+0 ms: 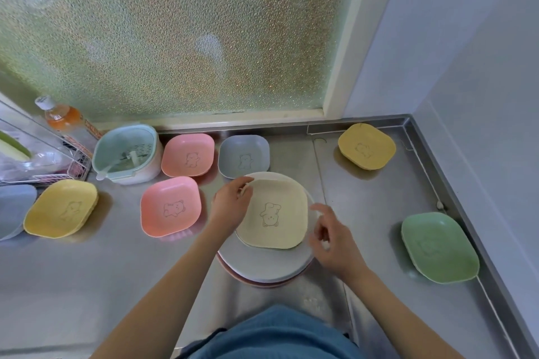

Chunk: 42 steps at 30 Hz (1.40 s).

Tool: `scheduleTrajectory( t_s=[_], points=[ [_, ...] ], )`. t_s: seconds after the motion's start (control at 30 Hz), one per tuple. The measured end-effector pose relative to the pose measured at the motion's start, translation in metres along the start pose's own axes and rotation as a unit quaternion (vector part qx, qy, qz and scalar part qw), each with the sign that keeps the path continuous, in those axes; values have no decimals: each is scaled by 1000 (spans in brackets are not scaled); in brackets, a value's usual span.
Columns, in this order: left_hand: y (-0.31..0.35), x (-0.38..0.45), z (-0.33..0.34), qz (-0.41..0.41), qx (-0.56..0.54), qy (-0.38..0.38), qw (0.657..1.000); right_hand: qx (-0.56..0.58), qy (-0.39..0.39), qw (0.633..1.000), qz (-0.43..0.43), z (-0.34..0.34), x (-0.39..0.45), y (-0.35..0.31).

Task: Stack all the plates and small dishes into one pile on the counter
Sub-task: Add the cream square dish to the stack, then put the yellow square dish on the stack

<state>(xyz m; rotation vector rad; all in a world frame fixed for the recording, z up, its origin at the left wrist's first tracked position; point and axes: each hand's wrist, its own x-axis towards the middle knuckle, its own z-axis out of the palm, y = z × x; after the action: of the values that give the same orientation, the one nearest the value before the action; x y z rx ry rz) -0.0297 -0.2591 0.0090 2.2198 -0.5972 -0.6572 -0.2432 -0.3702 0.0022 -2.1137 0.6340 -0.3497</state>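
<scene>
A cream square dish point(274, 214) with a bear drawing lies on top of a pile of round plates point(262, 267) in the middle of the steel counter. My left hand point(232, 202) pinches the dish's upper-left corner. My right hand point(331, 234) hovers at the dish's right edge, fingers apart and holding nothing. Around the pile lie single dishes: two pink point(170, 210) point(188, 159), a grey-blue point(244, 156), two yellow point(61, 208) point(367, 146), a green point(439, 246), and another grey-blue point(13, 210) cut off at the left edge.
A mint strainer basket point(127, 153) stands at the back left beside a wire rack point(43, 166) and an orange-drink bottle point(62, 118). A frosted window is behind the counter. The counter's raised steel rim point(437, 166) runs along the back and right.
</scene>
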Motion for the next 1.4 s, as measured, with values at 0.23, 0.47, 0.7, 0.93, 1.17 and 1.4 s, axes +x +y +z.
scheduleTrajectory(
  t_s=[0.23,0.47,0.7,0.93,1.17,1.4],
  points=[
    [34,36,-3,32,17,-19,999,-148,111,973,137,-44,86,55],
    [53,65,19,31,67,-76,994,-236,30,934,265,-62,136,90],
    [52,71,28,26,62,-78,995,-248,103,919,288,-57,136,112],
    [53,68,23,27,38,-40,998,-228,188,942,161,-46,132,68],
    [61,40,3,27,-46,58,997,-172,189,967,-18,-16,99,-11],
    [44,7,-22,15,-112,138,984,-173,107,961,-187,10,27,-37]
  ],
)
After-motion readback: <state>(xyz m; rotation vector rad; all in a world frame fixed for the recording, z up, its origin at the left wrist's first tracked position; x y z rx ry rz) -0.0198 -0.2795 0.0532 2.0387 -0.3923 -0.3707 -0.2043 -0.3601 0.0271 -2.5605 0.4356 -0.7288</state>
